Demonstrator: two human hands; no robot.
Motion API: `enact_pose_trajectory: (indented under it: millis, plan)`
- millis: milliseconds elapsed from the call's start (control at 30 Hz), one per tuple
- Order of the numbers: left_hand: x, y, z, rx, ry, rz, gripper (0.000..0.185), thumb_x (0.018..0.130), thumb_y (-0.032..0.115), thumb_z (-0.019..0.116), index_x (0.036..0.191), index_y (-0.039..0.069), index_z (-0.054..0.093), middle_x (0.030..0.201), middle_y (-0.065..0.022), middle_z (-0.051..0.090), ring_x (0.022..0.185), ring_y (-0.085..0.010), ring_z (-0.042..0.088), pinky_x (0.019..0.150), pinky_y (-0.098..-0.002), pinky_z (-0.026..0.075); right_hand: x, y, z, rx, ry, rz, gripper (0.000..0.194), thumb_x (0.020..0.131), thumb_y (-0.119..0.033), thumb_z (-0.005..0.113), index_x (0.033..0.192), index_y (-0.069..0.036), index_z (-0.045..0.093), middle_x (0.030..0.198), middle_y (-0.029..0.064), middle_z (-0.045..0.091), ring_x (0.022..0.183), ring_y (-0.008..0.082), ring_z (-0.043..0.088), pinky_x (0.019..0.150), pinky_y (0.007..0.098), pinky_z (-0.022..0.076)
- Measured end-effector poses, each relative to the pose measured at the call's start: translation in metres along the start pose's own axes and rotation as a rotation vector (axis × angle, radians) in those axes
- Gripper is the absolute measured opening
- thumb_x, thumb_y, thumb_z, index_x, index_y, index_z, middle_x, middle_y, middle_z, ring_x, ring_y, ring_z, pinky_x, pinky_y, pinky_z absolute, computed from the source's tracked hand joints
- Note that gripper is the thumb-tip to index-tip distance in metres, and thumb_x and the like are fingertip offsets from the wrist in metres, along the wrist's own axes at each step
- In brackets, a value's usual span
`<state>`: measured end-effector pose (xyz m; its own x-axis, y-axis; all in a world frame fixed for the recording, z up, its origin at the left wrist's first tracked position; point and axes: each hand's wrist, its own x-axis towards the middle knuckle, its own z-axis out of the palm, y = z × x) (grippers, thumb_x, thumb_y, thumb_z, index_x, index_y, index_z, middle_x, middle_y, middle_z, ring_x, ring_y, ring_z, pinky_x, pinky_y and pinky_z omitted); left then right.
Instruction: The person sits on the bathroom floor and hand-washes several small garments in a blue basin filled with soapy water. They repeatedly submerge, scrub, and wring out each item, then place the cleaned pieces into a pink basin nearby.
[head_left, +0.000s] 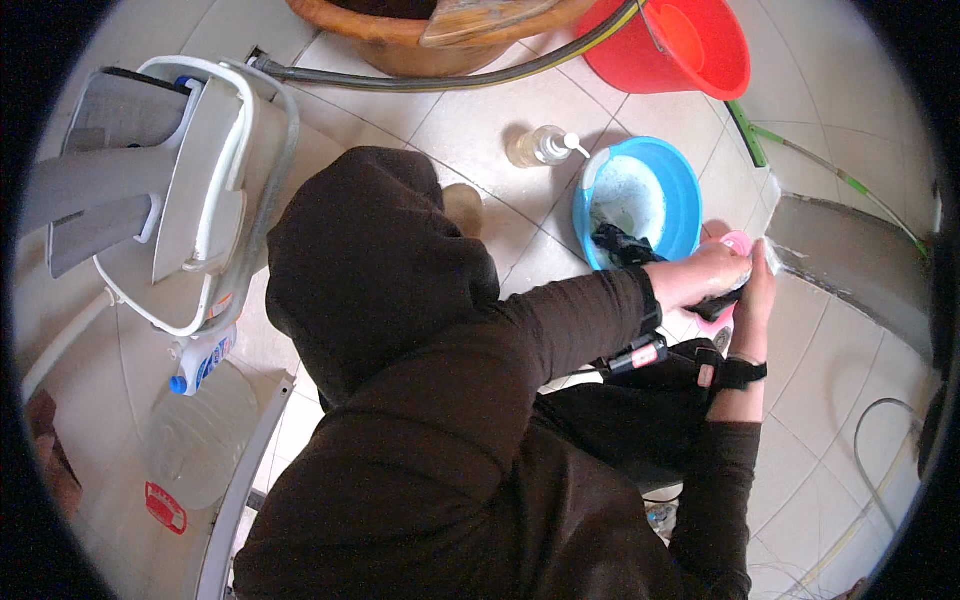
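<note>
My left hand reaches across to the right and grips a piece of wet-looking black cloth, with whitish suds around its fingers. My right hand is pressed against it from the other side, on the same cloth. Just left of the hands stands a light blue basin with cloudy, sudsy water. More black cloth lies at its near edge, partly in the water. Beneath and behind my hands is a pink object, mostly hidden. A clear pump bottle stands left of the basin.
A red bucket, a brown tub and a dark hose are at the far side. A green-handled squeegee leans by a low step. At left are a white plastic container and a blue-capped bottle.
</note>
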<state>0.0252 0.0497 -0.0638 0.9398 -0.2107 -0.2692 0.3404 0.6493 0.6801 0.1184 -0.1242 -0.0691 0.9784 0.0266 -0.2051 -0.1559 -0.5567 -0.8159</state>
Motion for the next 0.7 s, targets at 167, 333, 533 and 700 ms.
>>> enact_pose_trajectory:
  millis: [167,333,533,700]
  plan:
    - [0.011,-0.024,-0.04,-0.498,-0.486,0.065,0.053,0.095,0.047,0.04,0.116,0.001,0.055,0.11,-0.0091,0.062,0.099,-0.0141,0.059,0.087,-0.0293,0.046,-0.026,-0.052,-0.015,0.46,-0.099,0.059,0.044,0.091,-0.04,0.053,0.111,-0.001,0.057,0.1,0.0092,0.062,0.088,0.0185,0.061,0.079,0.033,0.0505]
    - [0.05,-0.043,-0.034,-0.537,0.039,-0.265,0.038,0.093,0.043,0.048,0.095,0.007,0.059,0.094,-0.0078,0.063,0.086,-0.0182,0.06,0.078,-0.0334,0.049,-0.051,-0.071,0.022,-0.095,0.008,-0.059,0.023,0.085,-0.024,0.06,0.099,-0.006,0.064,0.084,0.0069,0.065,0.075,0.0171,0.061,0.07,0.0316,0.0486]
    - [0.014,-0.019,0.034,-0.444,0.349,-0.247,0.037,0.088,0.032,0.055,0.111,0.002,0.057,0.102,-0.0098,0.062,0.091,-0.0209,0.059,0.078,-0.0364,0.048,-0.056,-0.064,0.045,-0.561,0.27,-0.291,0.042,0.086,-0.044,0.053,0.08,-0.005,0.066,0.069,0.0208,0.062,0.066,0.0356,0.063,0.06,0.0412,0.0501]
    - [0.01,-0.014,0.012,-0.829,-0.263,-0.236,0.041,0.095,0.04,0.032,0.091,0.004,0.051,0.087,-0.0105,0.054,0.089,-0.0251,0.057,0.08,-0.0392,0.047,-0.069,-0.066,0.054,-0.551,0.211,-0.622,0.03,0.085,-0.033,0.059,0.073,-0.005,0.061,0.064,0.0186,0.059,0.059,0.0339,0.059,0.056,0.0394,0.0471]
